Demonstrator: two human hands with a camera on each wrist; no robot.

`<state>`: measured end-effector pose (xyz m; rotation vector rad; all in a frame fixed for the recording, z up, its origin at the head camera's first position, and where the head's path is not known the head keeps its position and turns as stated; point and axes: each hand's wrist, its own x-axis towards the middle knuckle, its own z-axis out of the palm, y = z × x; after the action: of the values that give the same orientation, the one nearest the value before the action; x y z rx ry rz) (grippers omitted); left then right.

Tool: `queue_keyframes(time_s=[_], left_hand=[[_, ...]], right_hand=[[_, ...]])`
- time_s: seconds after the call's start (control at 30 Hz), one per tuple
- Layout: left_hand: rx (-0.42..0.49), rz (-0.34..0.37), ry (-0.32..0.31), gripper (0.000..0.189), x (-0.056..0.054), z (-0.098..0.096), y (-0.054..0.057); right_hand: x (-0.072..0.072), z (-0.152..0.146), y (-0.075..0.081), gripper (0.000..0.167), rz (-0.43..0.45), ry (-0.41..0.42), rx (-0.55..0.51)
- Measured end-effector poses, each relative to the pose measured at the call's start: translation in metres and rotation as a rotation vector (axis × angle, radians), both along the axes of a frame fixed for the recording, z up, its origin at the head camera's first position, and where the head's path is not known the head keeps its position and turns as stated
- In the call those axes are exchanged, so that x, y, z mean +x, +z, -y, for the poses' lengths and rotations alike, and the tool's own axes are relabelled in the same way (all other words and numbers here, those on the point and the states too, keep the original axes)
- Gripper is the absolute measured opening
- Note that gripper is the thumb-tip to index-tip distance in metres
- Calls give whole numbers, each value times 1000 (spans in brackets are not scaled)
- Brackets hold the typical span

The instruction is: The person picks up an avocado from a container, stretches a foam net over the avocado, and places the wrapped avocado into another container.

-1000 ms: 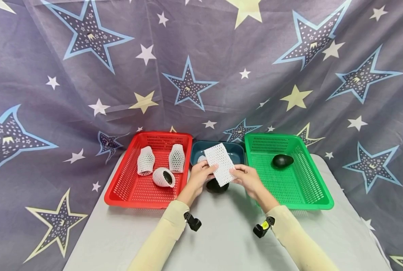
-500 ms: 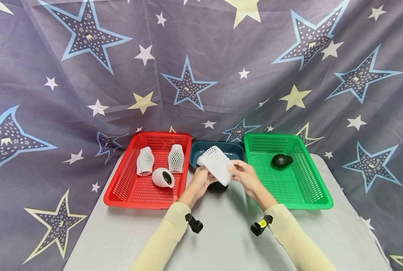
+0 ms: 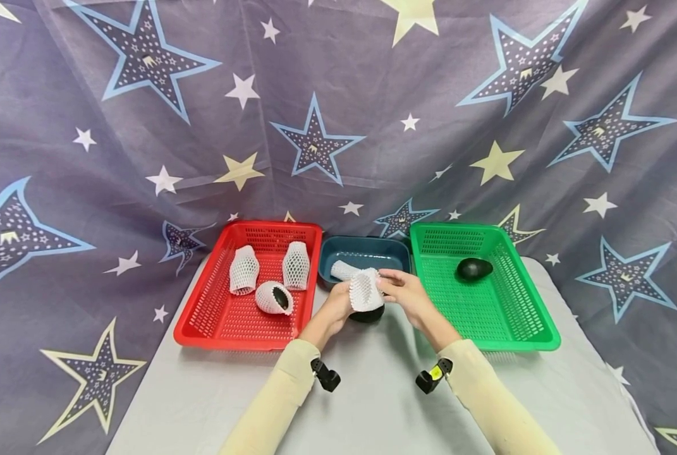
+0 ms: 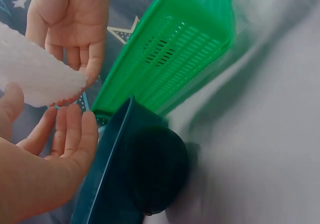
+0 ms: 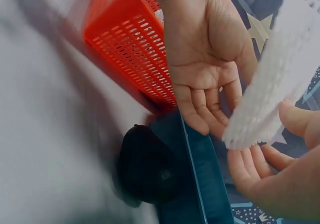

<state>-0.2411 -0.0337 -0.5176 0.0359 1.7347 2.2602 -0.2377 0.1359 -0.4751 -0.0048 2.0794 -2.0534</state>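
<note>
A white foam net sleeve (image 3: 365,292) hangs between both hands, its mouth spread and turned toward the head camera. My left hand (image 3: 335,308) holds its left side, thumb on one face and fingers beneath, as the left wrist view shows. My right hand (image 3: 409,297) pinches the other side between thumb and fingers. Directly below the sleeve, a dark avocado (image 3: 368,314) sits on the table against the front of a dark blue tray (image 3: 372,245); the sleeve partly covers it in the head view. In the right wrist view the whole avocado (image 5: 146,165) shows.
Left stands a red basket (image 3: 224,338) with three netted pieces; dark fruit shows inside one net (image 3: 268,298). Right stands a green basket (image 3: 486,328) holding one bare avocado (image 3: 475,269). Another foam net (image 3: 344,270) lies in the blue tray. A starry curtain (image 3: 372,158) hangs behind.
The sleeve was flat and slanted upward; it has tipped toward the head camera and its mouth has opened out. Both hands have shifted slightly around it. The baskets and their contents stay put.
</note>
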Motion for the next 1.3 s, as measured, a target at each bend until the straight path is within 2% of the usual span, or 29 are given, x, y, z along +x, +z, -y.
queue_keyframes(time_s=[0.2,0.33,0.57,0.67,0.8,0.9,1.0,1.13,1.3], left_hand=[[-30,25,-43,40,-3,0,-4],[1,28,-56,41,-4,-1,-6],[129,74,-68,40,-4,-1,-8],[199,85,-51,36,-4,-1,-9],[263,93,-18,22,-5,-2,-9],[242,77,-15,18,-5,-2,-8],[185,58,-11,26,-4,-2,-7],[125,84,22,25,-3,-3,-6],[69,113,85,25,-4,-3,-5]], right_hand=[[-1,0,-3,40,20,23,25],[-2,1,-4,35,40,1,14],[0,1,-4,19,86,-20,-68],[1,0,-5,13,102,-28,-106],[1,-3,-7,16,119,-13,-168],[1,-6,-9,23,133,17,-241],[0,-9,-10,22,152,32,-319],[0,-10,-11,15,167,-5,-369],[0,-10,-13,17,169,-80,-359]])
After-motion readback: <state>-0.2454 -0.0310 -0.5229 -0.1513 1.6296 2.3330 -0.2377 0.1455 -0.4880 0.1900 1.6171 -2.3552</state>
